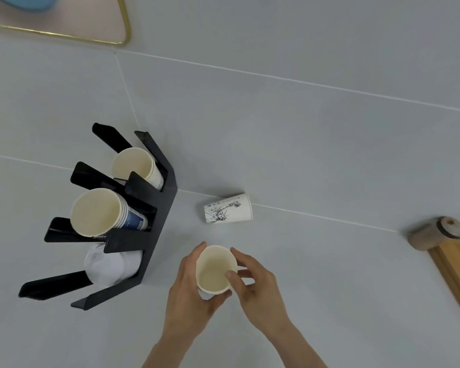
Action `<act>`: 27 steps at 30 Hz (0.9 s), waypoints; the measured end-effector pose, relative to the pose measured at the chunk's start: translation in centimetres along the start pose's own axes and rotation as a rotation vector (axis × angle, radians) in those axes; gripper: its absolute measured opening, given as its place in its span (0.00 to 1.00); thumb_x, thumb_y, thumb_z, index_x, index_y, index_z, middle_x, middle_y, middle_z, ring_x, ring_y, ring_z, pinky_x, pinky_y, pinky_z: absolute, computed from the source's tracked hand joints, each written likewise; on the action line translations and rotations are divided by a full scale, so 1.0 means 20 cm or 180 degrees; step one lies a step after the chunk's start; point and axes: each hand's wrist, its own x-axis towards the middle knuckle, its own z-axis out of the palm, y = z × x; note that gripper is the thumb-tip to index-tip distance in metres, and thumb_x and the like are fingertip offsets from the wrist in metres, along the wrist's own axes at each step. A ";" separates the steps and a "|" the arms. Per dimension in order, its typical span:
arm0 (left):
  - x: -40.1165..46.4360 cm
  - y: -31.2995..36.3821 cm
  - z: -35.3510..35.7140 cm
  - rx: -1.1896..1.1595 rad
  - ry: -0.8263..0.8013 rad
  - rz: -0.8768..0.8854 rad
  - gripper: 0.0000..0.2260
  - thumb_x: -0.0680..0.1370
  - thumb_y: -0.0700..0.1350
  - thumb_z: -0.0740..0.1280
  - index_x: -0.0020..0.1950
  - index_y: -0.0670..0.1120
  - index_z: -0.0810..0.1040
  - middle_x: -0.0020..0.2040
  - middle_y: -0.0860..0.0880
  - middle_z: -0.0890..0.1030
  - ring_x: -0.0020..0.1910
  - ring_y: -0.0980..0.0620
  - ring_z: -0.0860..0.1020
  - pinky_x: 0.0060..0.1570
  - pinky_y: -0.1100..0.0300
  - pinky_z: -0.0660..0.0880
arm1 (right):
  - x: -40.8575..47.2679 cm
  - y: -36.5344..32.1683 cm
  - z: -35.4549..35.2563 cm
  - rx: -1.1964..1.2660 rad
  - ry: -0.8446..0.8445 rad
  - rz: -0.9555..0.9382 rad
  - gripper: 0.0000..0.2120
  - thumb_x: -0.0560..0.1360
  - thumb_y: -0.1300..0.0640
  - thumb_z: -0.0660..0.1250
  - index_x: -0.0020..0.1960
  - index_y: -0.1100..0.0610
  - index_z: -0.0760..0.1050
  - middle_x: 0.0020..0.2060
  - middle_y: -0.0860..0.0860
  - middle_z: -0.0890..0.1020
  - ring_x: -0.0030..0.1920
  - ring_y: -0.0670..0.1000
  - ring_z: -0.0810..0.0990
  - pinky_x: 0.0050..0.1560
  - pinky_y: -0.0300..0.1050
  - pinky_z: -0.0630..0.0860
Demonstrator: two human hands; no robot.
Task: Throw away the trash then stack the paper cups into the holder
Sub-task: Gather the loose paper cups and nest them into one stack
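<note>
My left hand (190, 290) wraps around an upright paper cup (214, 269) whose cream inside faces me. My right hand (252, 282) touches the same cup, its thumb hooked over the rim. A white paper cup with a black drawing (227, 208) lies on its side on the floor just beyond. To the left stands a black cup holder (160, 208) with three slots. The far slot holds a stack of cups (137, 166), the middle one a stack with a blue-printed cup (101, 212), and the near one white lids or cups (106, 265).
The floor is pale grey tile (303, 142). A pink seat with a gold rim (91, 25) sits at the top left. At the right edge is a wooden board (457, 266) with a round wooden leg (433, 232).
</note>
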 end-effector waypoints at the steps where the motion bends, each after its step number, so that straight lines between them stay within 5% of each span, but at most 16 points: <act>1: 0.01 0.00 0.00 0.0008 0.0002 -0.0012 0.48 0.61 0.54 0.83 0.74 0.63 0.60 0.64 0.74 0.66 0.58 0.65 0.72 0.50 0.75 0.69 | 0.01 0.00 0.00 0.0047 -0.0042 0.0037 0.19 0.79 0.55 0.72 0.69 0.44 0.77 0.58 0.40 0.84 0.53 0.37 0.84 0.46 0.34 0.81; 6: 0.05 0.01 -0.01 0.0022 -0.0008 -0.0038 0.47 0.61 0.54 0.82 0.73 0.66 0.59 0.64 0.75 0.65 0.59 0.65 0.71 0.54 0.67 0.70 | 0.16 -0.01 -0.08 0.0938 0.0442 0.0794 0.12 0.80 0.54 0.70 0.63 0.49 0.82 0.50 0.51 0.88 0.46 0.54 0.89 0.45 0.50 0.86; 9: 0.06 0.01 -0.01 0.0012 -0.0033 -0.0039 0.46 0.61 0.55 0.82 0.70 0.72 0.57 0.64 0.78 0.64 0.60 0.67 0.71 0.52 0.74 0.68 | 0.38 0.03 -0.16 0.1061 0.0944 0.1228 0.15 0.80 0.53 0.69 0.67 0.50 0.79 0.51 0.57 0.85 0.43 0.56 0.86 0.44 0.50 0.84; 16: 0.06 0.02 -0.01 -0.0052 -0.0105 -0.0053 0.48 0.59 0.54 0.82 0.67 0.77 0.54 0.66 0.81 0.62 0.59 0.79 0.68 0.50 0.82 0.66 | 0.75 0.04 -0.13 0.1003 0.0428 0.1813 0.29 0.80 0.52 0.69 0.79 0.46 0.65 0.51 0.60 0.84 0.42 0.58 0.82 0.50 0.55 0.84; 22: 0.06 0.02 -0.01 -0.0076 -0.0092 -0.0071 0.48 0.59 0.55 0.81 0.67 0.77 0.53 0.66 0.78 0.64 0.60 0.75 0.69 0.52 0.82 0.66 | 0.74 0.09 -0.01 0.1108 0.0438 0.1792 0.16 0.81 0.55 0.68 0.65 0.60 0.77 0.41 0.56 0.82 0.39 0.58 0.80 0.41 0.50 0.82; 27: 0.05 0.01 0.00 -0.0126 -0.0010 -0.0033 0.48 0.60 0.55 0.81 0.67 0.78 0.53 0.68 0.73 0.67 0.62 0.65 0.72 0.55 0.74 0.69 | 0.57 0.01 -0.05 0.1536 0.0678 0.1518 0.13 0.82 0.54 0.68 0.58 0.63 0.78 0.46 0.59 0.84 0.43 0.58 0.84 0.52 0.58 0.84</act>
